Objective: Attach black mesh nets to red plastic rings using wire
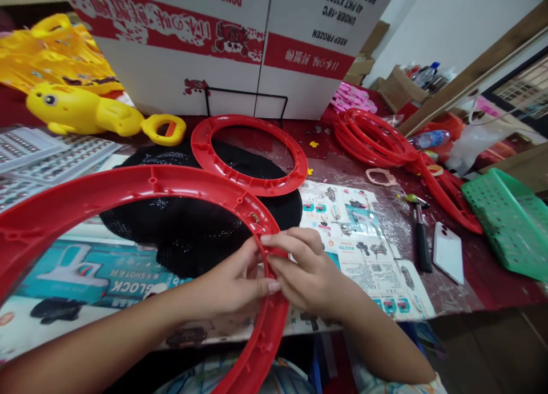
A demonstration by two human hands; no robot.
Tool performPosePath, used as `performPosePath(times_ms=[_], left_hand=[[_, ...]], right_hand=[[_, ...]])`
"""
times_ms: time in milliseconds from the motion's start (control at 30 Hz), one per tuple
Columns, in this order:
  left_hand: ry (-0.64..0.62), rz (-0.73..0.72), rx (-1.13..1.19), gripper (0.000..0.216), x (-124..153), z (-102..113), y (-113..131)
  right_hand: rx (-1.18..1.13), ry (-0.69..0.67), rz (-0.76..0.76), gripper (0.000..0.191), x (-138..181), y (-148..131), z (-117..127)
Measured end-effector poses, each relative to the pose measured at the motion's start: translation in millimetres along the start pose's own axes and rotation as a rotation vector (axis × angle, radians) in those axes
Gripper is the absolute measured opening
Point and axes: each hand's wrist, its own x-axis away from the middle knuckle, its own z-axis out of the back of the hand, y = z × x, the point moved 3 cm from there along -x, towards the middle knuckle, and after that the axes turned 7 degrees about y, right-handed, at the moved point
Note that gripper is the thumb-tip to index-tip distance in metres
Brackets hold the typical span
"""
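Observation:
I hold a large red plastic ring up close, tilted toward me. My left hand grips its right rim from inside, thumb pressed on the edge. My right hand pinches the same stretch of rim from outside, fingertips meeting the left thumb. Black mesh netting lies on the table behind the ring. A smaller red ring rests flat on the netting farther back.
A white and red carton stands at the back. Yellow toys lie left, blister sheets beneath. Stacked red rings, a screwdriver, a white phone and a green basket sit right.

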Motion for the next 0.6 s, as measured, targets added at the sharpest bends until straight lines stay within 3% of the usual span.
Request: performPosePath(times_ms=[67,167,233,300,400,500,600], left_hand=[[-0.009,-0.036,-0.089,0.051,-1.4,0.9,6.7],[-0.005,-0.096,-0.277,0.049,-1.2,-0.9,21.4],[0.009,-0.15,-0.471,0.043,0.4,-4.1,32.4],[0.007,-0.21,-0.684,0.036,2.3,-7.1,41.1],[-0.023,-0.286,-0.96,0.024,3.9,-2.1,45.8],[0.068,-0.316,-1.178,0.018,3.3,27.6,45.9],[0.326,-0.288,-1.36,0.028,2.7,73.6,52.1]], right_hand=[[-0.091,0.079,-0.092,0.017,-0.1,5.8,2.5],[-0.427,0.234,-0.48,0.034,2.8,14.4,5.1],[-0.747,0.191,-0.777,0.042,8.7,11.1,-0.7],[-0.936,0.137,-0.989,0.038,18.0,0.4,-6.5],[-1.023,0.291,-1.215,0.036,40.2,-12.4,-7.3],[-1.032,0.517,-1.371,0.041,69.8,-13.5,1.5],[-0.874,0.671,-1.469,0.046,101.9,-4.9,21.5]])
